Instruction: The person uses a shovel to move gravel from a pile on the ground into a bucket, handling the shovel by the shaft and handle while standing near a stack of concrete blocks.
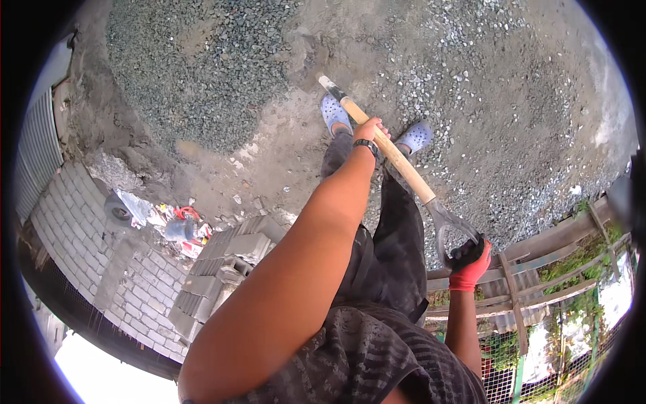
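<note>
I hold a shovel with a pale wooden shaft that slants from lower right up to the left. My left hand, bare with a dark wristband, grips the shaft near its lower end. My right hand, in a red and black glove, grips the metal D-handle at the top. The blade end points into sandy ground beside a grey gravel pile. My feet in blue perforated clogs stand on either side of the shaft.
Stacked grey concrete blocks lie at lower left beside a block wall. Litter and a plastic bottle sit near them. A wooden rail and green wire fence run along the right. Scattered gravel covers the ground ahead.
</note>
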### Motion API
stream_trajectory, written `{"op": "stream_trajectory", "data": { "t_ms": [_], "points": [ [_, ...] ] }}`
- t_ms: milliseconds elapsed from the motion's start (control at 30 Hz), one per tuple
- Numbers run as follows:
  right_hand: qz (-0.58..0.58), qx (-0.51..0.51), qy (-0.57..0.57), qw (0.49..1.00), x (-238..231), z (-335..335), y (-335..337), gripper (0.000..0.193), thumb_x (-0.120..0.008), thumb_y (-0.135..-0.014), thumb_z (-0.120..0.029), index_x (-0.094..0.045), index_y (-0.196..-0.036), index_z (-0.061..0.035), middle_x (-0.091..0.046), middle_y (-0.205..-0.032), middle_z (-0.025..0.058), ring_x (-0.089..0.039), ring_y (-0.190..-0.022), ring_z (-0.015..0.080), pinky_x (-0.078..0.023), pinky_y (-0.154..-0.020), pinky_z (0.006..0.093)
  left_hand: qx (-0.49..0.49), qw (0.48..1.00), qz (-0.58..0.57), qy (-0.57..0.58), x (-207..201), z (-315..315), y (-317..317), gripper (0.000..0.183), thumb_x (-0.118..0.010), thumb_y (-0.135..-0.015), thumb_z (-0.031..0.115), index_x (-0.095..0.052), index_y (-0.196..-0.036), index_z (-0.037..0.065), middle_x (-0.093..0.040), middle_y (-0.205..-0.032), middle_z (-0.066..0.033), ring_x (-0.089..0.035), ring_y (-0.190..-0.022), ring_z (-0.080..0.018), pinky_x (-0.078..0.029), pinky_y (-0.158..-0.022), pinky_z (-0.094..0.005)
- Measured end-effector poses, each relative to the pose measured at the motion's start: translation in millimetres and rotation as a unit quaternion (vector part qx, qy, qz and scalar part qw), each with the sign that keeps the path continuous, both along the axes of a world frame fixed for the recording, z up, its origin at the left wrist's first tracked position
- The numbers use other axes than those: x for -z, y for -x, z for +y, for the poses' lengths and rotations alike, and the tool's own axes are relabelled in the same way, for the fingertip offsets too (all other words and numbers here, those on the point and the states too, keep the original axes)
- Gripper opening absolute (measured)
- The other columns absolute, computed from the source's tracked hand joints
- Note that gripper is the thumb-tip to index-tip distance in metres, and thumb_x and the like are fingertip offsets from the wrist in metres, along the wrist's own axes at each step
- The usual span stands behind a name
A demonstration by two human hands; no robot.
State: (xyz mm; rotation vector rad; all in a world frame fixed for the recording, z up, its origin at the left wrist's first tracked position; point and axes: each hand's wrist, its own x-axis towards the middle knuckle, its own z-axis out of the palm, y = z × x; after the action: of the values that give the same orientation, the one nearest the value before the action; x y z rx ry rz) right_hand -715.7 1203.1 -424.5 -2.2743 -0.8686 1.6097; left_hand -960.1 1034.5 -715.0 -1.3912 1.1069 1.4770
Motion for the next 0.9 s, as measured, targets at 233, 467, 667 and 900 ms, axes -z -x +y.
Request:
{"op": "stream_trajectory", "data": {
  "t_ms": [233, 467, 667, 900],
  "points": [
    [-0.013, -0.009, -0.03, 0.999, -45, -10, -18, 0.034, -0.052, -0.092, -0.039, -0.046, -0.071, -0.0126, -0.036, -0.057, -0.0006, -0.034, -0.042, 0.0139, -0.03, -0.042, 0.0299, 0.008, 1.0, 0.018, 0.014, -45, -3, -27, 0.018, -0.069, -0.08, 0.009, -0.054, -0.085, 0.001, -0.055, -0.077, -0.0088, -0.06, -0.063, -0.0244, -0.056, -0.058, -0.044],
    [0.053, 0.001, 0.011, 0.999, -115, -11, -20, 0.033, -0.053, -0.092, -0.039, -0.049, -0.075, -0.0118, -0.037, -0.06, -0.0009, -0.038, -0.046, 0.0145, -0.033, -0.043, 0.0306, -0.037, 0.996, 0.073, -0.026, -144, -24, -6, 0.017, -0.07, -0.081, 0.009, -0.056, -0.088, 0.001, -0.055, -0.074, -0.0079, -0.06, -0.061, -0.0246, -0.056, -0.055, -0.0437],
    [0.175, -0.094, 0.056, 0.978, -221, -56, 103, 0.039, -0.05, -0.096, -0.044, -0.05, -0.078, -0.0104, -0.04, -0.058, 0.0025, -0.044, -0.048, 0.0185, -0.039, -0.048, 0.0338, -0.097, 0.981, 0.165, -0.039, -227, -85, 111, 0.018, -0.068, -0.081, 0.013, -0.052, -0.082, 0.006, -0.054, -0.071, -0.0077, -0.058, -0.059, -0.025, -0.053, -0.058, -0.0428],
    [0.386, -0.24, 0.05, 0.889, -358, -112, 208, 0.039, -0.048, -0.099, -0.04, -0.055, -0.11, -0.004, -0.055, -0.085, 0.0054, -0.053, -0.066, 0.0187, -0.044, -0.062, 0.0351, -0.124, 0.962, 0.236, -0.067, -317, -140, 226, 0.027, -0.068, -0.079, 0.016, -0.048, -0.095, 0.006, -0.054, -0.07, -0.0071, -0.057, -0.059, -0.025, -0.053, -0.062, -0.042]
  ]
}}
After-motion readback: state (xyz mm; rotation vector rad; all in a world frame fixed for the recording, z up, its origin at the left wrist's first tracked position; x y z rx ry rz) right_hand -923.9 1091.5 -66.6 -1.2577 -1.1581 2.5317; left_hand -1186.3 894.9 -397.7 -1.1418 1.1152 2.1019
